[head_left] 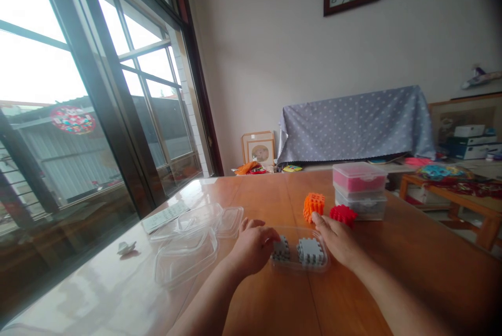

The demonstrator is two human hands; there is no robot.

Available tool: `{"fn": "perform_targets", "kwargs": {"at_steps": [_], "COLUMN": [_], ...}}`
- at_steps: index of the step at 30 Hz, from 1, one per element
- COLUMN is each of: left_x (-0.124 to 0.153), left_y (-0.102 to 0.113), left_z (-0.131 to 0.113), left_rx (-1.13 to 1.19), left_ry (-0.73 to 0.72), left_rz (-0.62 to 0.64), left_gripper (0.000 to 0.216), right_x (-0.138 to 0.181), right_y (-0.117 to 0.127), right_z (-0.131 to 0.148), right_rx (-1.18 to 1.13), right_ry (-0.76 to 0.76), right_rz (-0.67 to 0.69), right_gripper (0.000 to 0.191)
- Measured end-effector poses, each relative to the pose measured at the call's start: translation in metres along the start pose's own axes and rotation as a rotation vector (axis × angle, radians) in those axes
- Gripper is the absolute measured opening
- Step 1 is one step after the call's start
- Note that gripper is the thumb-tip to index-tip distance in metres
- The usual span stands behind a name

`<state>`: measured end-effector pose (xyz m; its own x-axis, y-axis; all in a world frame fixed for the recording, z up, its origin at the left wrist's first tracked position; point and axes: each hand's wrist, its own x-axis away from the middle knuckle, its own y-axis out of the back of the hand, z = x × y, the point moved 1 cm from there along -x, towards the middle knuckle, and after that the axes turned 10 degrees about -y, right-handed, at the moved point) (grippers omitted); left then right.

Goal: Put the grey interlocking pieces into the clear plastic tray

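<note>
A clear plastic container (294, 267) sits on the table before me, with two stacks of grey interlocking pieces, a left stack (283, 248) and a right stack (311, 250). My left hand (254, 244) is at the container's left end, fingers apart and bent, a fingertip over the left stack. Over the far right corner reaches my right hand (333, 234), its fingers stretched out toward an orange block of interlocking pieces (314, 205); whether they touch it I cannot tell. Just beyond this hand lies a red block of similar pieces (344, 215).
Two stacked lidded boxes stand at the back right, a pink-filled box (358, 180) above a clear box (364, 206). Clear empty containers and lids (186, 257) lie to the left, near a printed sheet (167, 217) and a small grey object (126, 248). A window (149, 80) borders the left side.
</note>
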<state>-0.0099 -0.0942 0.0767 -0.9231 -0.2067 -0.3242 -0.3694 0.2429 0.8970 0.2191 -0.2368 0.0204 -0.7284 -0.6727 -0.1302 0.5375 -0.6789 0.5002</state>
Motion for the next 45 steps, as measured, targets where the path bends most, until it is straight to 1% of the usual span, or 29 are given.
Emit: {"fn": "perform_targets", "kwargs": {"at_steps": [4,6,9,12,15,19,25,30,32,36,41,45], "left_x": [0.007,0.013,0.022,0.029,0.031,0.030,0.030,0.032,0.034,0.036,0.036,0.035], "left_y": [0.004,0.006,0.005,0.002,-0.001,-0.002,0.007,0.016,0.017,0.016,0.013,0.021], "left_z": [0.020,0.033,0.048,0.054,0.052,0.052,0.053,0.039,0.033,0.028,0.027,0.026], "left_rx": [0.066,0.085,0.098,0.087,0.049,0.039,0.051,0.033,0.010,-0.051,-0.114,-0.144], "left_ry": [0.105,0.144,0.190,0.233,0.249,0.243,0.267,0.243,0.235,0.215,0.150,0.217], "left_rz": [-0.082,-0.092,-0.032,0.045,0.078,0.077,0.052,0.157,0.187,0.199,0.150,0.104], "left_gripper": [0.034,0.040,0.047,0.052,0.051,0.048,0.047,0.064,0.068,0.059,0.039,0.033], "right_x": [-0.001,-0.001,-0.001,0.000,0.000,-0.001,-0.001,0.001,0.001,0.002,0.002,0.001], "right_y": [0.001,0.001,0.001,0.000,-0.002,-0.002,-0.002,0.000,0.000,0.000,0.000,0.001], "right_z": [-0.001,0.000,0.000,0.000,-0.002,-0.004,-0.004,-0.001,0.000,0.001,0.000,0.000], "right_rx": [-0.009,-0.015,-0.010,-0.010,-0.022,-0.031,0.019,0.046,0.040,0.039,0.048,0.059], "right_ry": [0.004,0.011,0.011,0.001,0.004,0.007,-0.004,0.010,0.014,0.023,0.023,0.019], "right_rz": [-0.004,-0.012,-0.015,-0.006,0.004,0.003,0.013,0.009,0.015,0.014,0.009,-0.001], "right_gripper": [0.068,0.069,0.069,0.069,0.069,0.068,0.064,0.062,0.061,0.059,0.059,0.060]}}
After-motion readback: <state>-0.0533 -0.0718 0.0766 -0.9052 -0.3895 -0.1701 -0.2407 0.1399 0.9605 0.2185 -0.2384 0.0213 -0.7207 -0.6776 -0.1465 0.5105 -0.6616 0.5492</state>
